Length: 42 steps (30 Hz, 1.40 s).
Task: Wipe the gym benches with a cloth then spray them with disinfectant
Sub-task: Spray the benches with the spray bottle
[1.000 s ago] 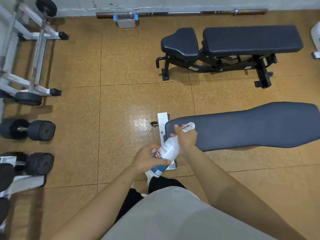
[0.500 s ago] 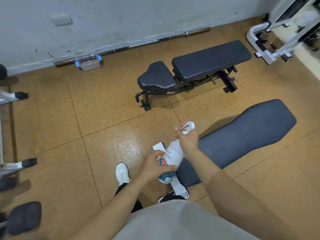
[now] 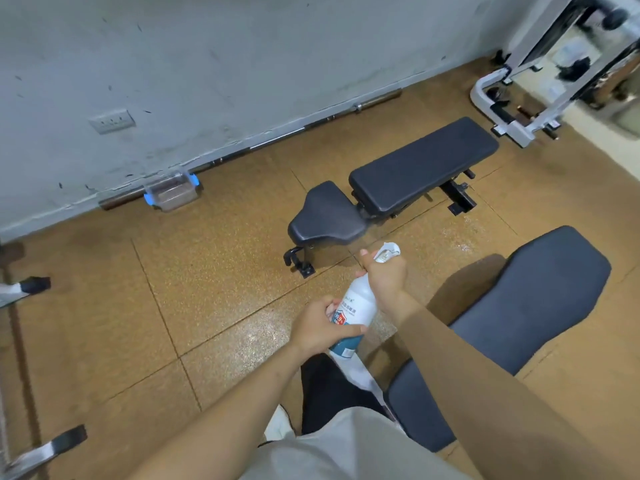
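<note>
Far bench (image 3: 422,161) lower now, orange floor (image 3: 207,289)

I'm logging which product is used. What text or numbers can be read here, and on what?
"99.9%": on the red shield printed on the white plastic spray bottle.
Chinese lettering above the shield: too blurred to read.
Nothing else bears readable text.

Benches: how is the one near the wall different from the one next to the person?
The far bench has two separate pads, a seat and a back; the near bench shows one long pad. The far bench's back pad is rectangular; the near bench's pad has rounded ends. Both are dark, padded and stand on the brown floor.
</note>
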Each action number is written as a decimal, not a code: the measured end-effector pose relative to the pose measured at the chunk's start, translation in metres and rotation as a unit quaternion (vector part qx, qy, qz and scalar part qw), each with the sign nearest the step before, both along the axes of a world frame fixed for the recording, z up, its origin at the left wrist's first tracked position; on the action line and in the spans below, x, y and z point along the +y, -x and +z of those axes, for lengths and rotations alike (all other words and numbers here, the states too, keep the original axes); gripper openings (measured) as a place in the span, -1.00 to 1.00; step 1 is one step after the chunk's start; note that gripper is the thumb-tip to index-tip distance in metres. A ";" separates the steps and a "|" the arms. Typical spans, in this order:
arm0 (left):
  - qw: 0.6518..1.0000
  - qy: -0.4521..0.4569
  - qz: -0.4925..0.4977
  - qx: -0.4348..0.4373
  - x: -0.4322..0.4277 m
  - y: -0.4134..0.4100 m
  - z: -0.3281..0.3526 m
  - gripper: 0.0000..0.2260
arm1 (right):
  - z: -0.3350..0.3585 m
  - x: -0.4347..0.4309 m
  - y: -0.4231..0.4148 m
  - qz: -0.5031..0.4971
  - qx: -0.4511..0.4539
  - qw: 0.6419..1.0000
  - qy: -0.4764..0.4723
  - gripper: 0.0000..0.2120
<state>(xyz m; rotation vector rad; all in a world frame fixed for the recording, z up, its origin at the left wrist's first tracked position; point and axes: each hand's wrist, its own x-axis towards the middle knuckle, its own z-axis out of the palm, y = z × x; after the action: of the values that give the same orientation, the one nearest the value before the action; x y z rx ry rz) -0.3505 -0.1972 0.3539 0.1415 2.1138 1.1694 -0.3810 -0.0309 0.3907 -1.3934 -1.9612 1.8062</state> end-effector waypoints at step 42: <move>0.979 -0.125 -0.139 -0.081 -0.236 0.457 0.029 -0.52 | 0.061 -0.221 0.408 0.096 0.144 0.982 0.070 -0.76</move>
<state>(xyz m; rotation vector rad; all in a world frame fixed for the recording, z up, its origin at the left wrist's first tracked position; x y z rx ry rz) -0.8072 -0.4332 0.3825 0.4282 1.7352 1.2280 -0.7889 -0.2514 0.4517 -0.9340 -1.9026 2.1276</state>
